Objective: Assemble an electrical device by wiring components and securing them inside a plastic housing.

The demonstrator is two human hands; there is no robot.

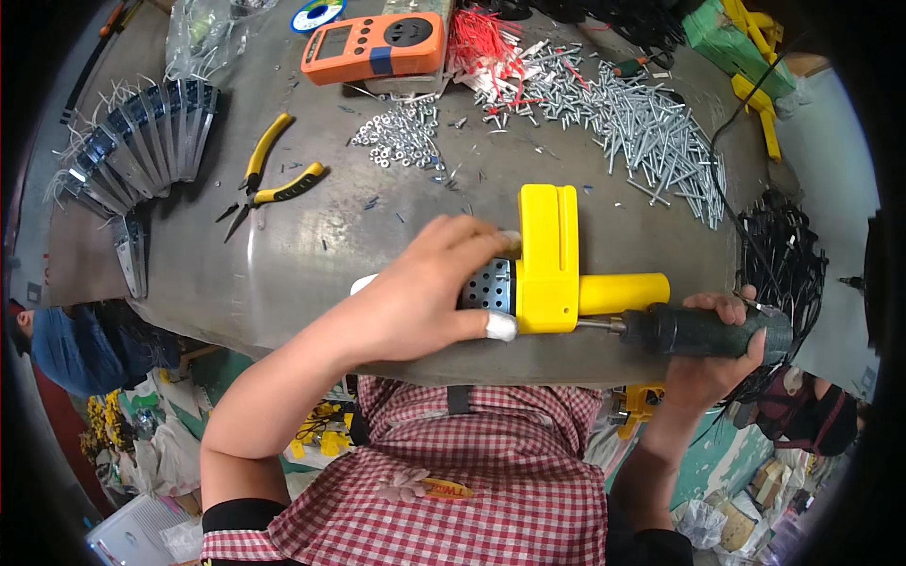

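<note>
On the table's near part lies a yellow plastic tool body (548, 259) with a round yellow handle (623, 292) toward the right. A perforated metal sleeve (488, 291) joins its left side. My left hand (429, 283) is closed around that sleeve, with white coverings on the thumb and a fingertip. In my right hand (717, 354) is a dark green electric screwdriver (684, 332), held level. Its bit points left and meets the lower right side of the yellow body; any screw at the tip is too small to see.
Beyond my hands lie a heap of long screws (661, 151), a pile of nuts (401, 137), yellow-handled pliers (264, 179) and an orange multimeter (377, 47). Flat metal parts with wires (142, 141) fan out at left. Black cables (783, 255) hang at right. Other people sit nearby.
</note>
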